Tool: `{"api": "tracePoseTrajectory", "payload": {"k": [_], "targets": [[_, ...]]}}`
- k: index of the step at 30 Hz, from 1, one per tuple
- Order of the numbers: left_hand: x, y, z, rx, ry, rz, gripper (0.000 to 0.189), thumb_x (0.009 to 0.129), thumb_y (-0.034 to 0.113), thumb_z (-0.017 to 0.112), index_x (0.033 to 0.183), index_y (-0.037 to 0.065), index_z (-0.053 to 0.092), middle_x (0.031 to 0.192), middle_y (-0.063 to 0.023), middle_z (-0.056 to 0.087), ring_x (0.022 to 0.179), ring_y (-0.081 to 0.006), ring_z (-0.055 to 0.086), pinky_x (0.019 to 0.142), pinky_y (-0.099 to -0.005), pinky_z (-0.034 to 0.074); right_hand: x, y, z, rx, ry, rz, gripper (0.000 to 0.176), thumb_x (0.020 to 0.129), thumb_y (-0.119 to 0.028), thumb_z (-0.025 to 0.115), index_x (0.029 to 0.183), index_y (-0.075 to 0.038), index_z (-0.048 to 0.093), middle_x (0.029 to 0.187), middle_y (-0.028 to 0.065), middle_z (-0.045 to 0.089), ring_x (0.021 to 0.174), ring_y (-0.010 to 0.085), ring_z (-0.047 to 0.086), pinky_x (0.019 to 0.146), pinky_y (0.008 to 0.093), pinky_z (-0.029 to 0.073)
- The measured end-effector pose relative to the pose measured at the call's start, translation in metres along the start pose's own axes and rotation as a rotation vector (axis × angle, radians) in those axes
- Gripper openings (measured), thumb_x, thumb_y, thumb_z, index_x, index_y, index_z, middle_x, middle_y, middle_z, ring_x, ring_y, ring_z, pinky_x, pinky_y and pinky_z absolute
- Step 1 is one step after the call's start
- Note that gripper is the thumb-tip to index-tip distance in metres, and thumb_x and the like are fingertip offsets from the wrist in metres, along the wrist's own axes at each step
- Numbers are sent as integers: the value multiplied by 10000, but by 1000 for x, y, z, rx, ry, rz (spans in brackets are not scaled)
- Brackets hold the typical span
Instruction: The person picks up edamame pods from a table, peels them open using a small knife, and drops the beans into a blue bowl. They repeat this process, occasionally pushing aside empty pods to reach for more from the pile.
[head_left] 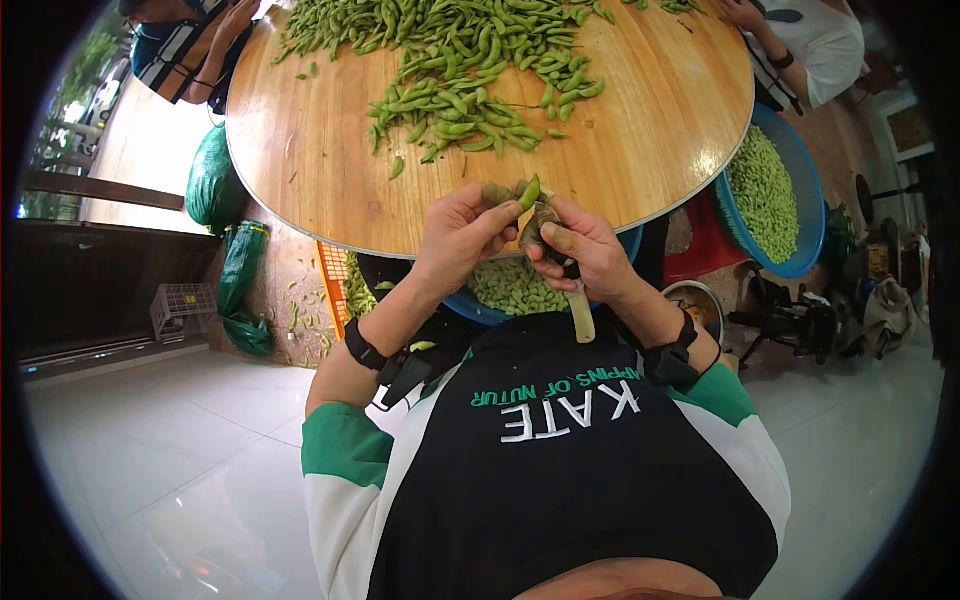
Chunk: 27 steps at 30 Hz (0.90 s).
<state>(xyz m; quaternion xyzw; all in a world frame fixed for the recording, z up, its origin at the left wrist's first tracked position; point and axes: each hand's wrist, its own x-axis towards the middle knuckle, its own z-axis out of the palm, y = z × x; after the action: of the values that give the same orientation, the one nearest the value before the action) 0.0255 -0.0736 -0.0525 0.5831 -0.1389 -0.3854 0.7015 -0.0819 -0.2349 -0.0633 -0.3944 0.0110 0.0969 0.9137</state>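
My left hand (465,228) pinches a green bean pod (530,193) over the near edge of the round wooden table. Close beside it, my right hand (592,250) is closed around a pale-handled tool (581,314). Its handle points down toward my body, while the working end is mostly hidden among my fingers. Dark, worn coverings wrap some fingertips of both hands. Beneath my hands, a blue basin (470,308) holds many pale green shelled beans (515,284). A large heap of bean pods (450,75) lies on the table, with one loose pod (397,167) nearer to me.
The round wooden table (320,180) spans the front. At right stands a blue tub (812,215) of shelled beans; an orange crate (331,287) is at left. Green sacks (212,180) sit beyond it. Parts of one person (180,60) and another person (825,45) show across the table.
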Motion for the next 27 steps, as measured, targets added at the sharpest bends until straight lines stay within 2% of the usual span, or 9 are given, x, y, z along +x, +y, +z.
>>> {"api": "tracePoseTrajectory", "payload": {"k": [10,12,15,19,21,22,23,25,27], "targets": [[3,-15,2,12,-9,154,71,910,114,595,917,43,592,704,1,585,552,-26,470,486,-161,349,-3,4,0,21,124,-38,317,943,-107,499,1251,-33,475,795,46,537,507,67,391,402,182,329],[4,-11,2,-293,-109,-9,71,912,121,594,906,51,587,688,1,575,534,-39,460,480,-169,354,-5,3,-3,64,91,-18,313,942,-103,499,1248,-40,481,788,46,534,509,68,390,400,180,327],[4,-8,0,-546,-245,-197,67,915,136,593,910,69,588,683,-6,574,534,-48,458,483,-169,355,-6,3,-7,171,25,10,278,940,-106,508,1211,-43,508,785,46,539,512,69,394,396,179,324],[5,-8,7,-540,-203,-217,59,904,103,603,914,49,582,701,-11,580,536,-75,476,477,-208,387,-4,-2,-6,339,32,43,229,942,-121,515,1158,-47,535,784,54,539,511,71,379,390,177,325],[7,-12,13,221,-72,423,94,885,87,625,912,17,569,755,-14,589,569,-106,510,490,-265,429,-4,2,-11,342,60,67,220,944,-123,511,1150,-52,537,783,52,535,511,71,372,386,175,321],[3,-5,7,571,-69,487,154,831,64,668,910,-10,557,787,-48,590,621,-182,566,521,-324,460,-5,4,-13,346,90,90,211,947,-126,506,1143,-56,539,782,51,532,510,71,366,382,173,317],[1,0,5,571,-67,483,154,831,64,668,910,-10,557,787,-48,590,621,-182,566,521,-324,460,-6,5,-14,349,91,93,211,947,-126,506,1143,-56,539,782,51,532,510,71,366,382,173,317],[-1,6,4,1105,-62,766,202,782,63,690,922,-9,564,763,-96,573,642,-252,588,532,-342,463,-6,5,-15,388,50,128,172,947,-127,507,1099,-58,546,778,51,527,511,70,368,373,170,310],[-5,2,8,1212,-15,848,193,765,52,689,909,-7,574,718,-111,548,631,-285,581,528,-353,460,-7,4,-11,396,51,133,163,947,-127,506,1089,-57,547,777,52,526,511,69,368,370,169,307]]}}
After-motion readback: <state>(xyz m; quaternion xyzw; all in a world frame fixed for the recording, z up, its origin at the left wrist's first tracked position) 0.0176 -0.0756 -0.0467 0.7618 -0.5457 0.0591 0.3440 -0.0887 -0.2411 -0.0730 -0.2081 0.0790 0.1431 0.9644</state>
